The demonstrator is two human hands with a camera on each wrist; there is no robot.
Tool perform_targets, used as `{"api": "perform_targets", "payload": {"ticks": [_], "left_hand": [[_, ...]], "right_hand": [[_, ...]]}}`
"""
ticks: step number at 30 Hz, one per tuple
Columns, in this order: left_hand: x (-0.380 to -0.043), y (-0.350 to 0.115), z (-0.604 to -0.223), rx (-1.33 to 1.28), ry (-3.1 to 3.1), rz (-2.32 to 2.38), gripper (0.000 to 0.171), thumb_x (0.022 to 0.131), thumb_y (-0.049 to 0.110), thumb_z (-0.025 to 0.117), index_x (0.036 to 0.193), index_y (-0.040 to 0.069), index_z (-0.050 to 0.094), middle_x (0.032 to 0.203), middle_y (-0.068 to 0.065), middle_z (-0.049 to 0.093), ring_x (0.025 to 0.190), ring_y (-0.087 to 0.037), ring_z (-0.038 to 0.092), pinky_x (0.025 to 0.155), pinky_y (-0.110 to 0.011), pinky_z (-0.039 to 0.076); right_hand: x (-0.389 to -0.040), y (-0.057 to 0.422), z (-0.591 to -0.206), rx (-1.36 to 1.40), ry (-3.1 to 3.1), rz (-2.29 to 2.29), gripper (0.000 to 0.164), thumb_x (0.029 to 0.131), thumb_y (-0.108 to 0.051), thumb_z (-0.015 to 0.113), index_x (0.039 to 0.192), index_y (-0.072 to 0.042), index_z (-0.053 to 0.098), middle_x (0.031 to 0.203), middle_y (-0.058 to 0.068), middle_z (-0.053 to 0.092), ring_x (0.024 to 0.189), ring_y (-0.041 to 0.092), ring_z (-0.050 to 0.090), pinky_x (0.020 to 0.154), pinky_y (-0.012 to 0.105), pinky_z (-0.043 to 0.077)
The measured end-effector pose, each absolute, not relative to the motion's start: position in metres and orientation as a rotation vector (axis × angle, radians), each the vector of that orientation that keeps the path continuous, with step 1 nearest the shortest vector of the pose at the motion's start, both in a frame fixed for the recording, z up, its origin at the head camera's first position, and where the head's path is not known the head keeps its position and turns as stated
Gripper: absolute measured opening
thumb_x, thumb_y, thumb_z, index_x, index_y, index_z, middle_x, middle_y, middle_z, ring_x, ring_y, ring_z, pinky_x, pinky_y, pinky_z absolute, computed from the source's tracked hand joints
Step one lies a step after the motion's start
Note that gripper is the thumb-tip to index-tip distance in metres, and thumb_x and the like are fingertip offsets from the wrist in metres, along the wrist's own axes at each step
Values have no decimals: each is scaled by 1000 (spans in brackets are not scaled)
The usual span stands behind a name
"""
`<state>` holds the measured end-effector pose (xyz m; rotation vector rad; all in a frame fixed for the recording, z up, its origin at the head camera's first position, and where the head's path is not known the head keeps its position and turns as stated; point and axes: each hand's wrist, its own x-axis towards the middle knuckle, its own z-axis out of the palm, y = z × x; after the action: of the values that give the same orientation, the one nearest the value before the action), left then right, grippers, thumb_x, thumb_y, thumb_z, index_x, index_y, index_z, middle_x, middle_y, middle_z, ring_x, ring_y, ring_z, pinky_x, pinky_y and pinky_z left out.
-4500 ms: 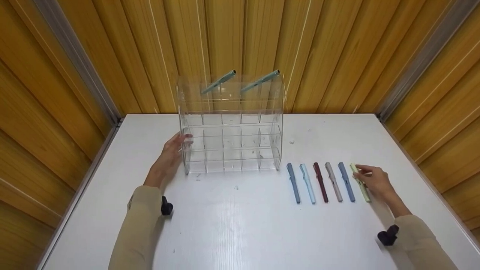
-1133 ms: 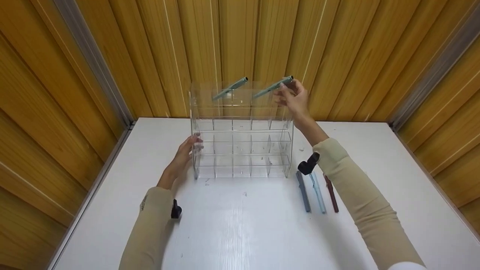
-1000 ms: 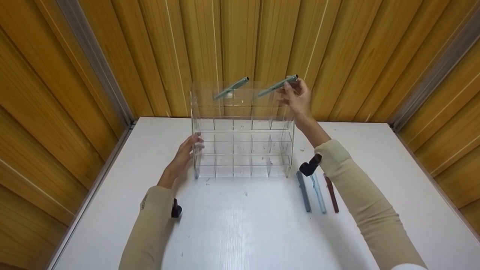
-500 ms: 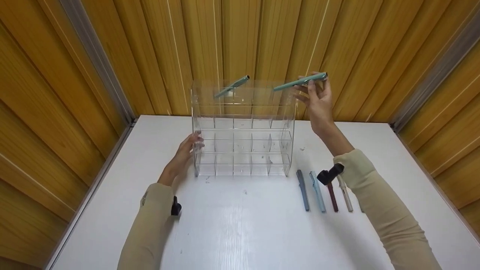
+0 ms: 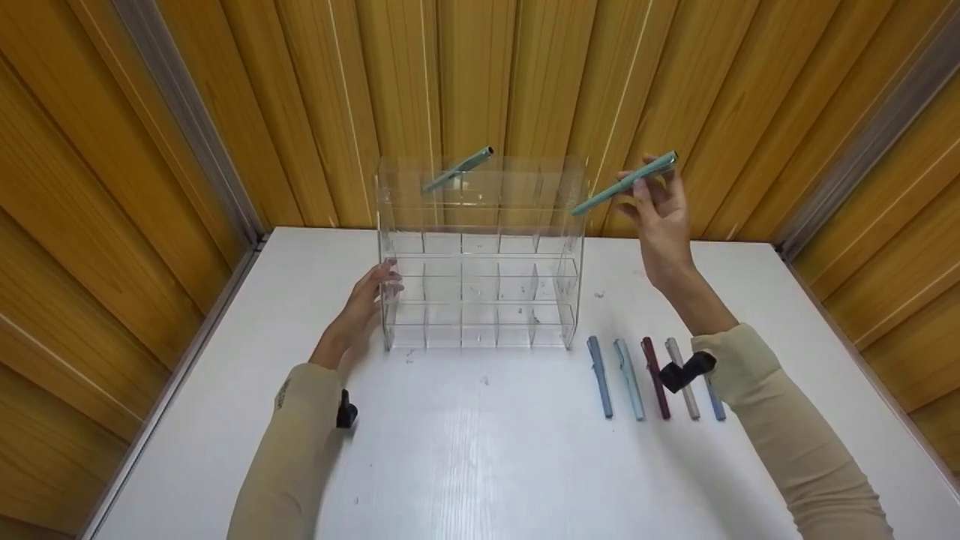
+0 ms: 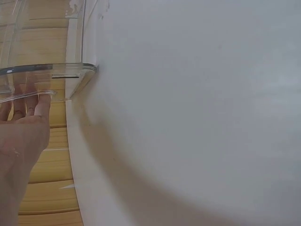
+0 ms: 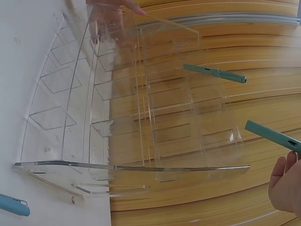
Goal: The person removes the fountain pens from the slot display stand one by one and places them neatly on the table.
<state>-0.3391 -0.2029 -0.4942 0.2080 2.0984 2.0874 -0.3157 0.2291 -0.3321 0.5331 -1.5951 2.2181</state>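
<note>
A clear acrylic display stand [image 5: 480, 315] with several compartments stands at the back of the table. My left hand [image 5: 365, 296] grips its left side edge; in the left wrist view the fingers [image 6: 32, 101] show through the clear plastic. My right hand [image 5: 665, 225] pinches a teal pen [image 5: 626, 184], held slanted just off the stand's upper right side, with its lower end to the left. Another teal pen [image 5: 459, 169] leans in the stand's top row, its upper end sticking out; it also shows in the right wrist view.
On the table right of the stand lie a grey-blue pen [image 5: 600, 379], a light blue pen [image 5: 630, 381], a dark red pen [image 5: 655, 379], a grey pen [image 5: 673, 352] and a blue pen [image 5: 715, 401]. The right sleeve [image 5: 795, 435] and wrist camera [image 5: 686, 373] cover part of this row.
From the light green pen on the table, my right hand went to the stand's right teal pen, lifted it out and carried it right. My left hand stays at the stand's side.
</note>
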Motion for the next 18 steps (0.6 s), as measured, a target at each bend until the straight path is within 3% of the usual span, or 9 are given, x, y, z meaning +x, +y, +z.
{"api": "perform_targets", "payload": {"ticks": [4, 11, 18], "left_hand": [[-335, -202, -486, 230, 2090, 2075, 61, 111, 45, 27, 163, 13, 22, 160, -22, 31, 150, -36, 31, 129, -56, 12], [-326, -200, -475, 266, 2096, 2053, 60, 112, 39, 24, 164, 9, 19, 158, -27, 29, 148, -39, 33, 128, -58, 13], [-339, -205, -495, 254, 2137, 2028, 64, 111, 49, 22, 165, 15, 18, 160, -22, 30, 151, -36, 31, 129, -59, 9]], "right_hand": [[-309, 238, -335, 554, -1589, 2245, 42, 103, -13, 58, 144, -14, 47, 118, 4, 67, 115, 19, 67, 101, 34, 57], [-291, 257, -342, 532, -1636, 2240, 44, 102, -15, 60, 145, -16, 48, 117, 5, 65, 115, 19, 67, 98, 37, 59], [-276, 278, -355, 470, -1749, 2158, 45, 104, -17, 56, 149, -15, 47, 116, 0, 66, 114, 16, 64, 99, 31, 57]]}}
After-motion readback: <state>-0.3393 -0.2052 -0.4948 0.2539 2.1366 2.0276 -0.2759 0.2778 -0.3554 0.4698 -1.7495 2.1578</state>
